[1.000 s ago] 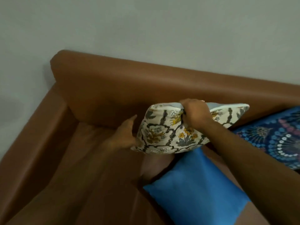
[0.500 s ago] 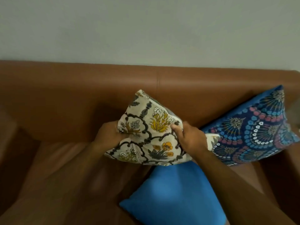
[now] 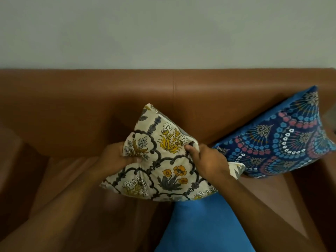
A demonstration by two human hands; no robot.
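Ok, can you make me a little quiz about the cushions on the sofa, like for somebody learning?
1. True or false: the left hand and the right hand both grip the flowery cushion.
2. The patterned cushion leaning on the back of the sofa is mostly: A red, B dark blue, C green.
3. Fill the gap: the plain cushion lying on the seat, nearest the camera, is ____.
Key: 1 true; 2 B; 3 blue.
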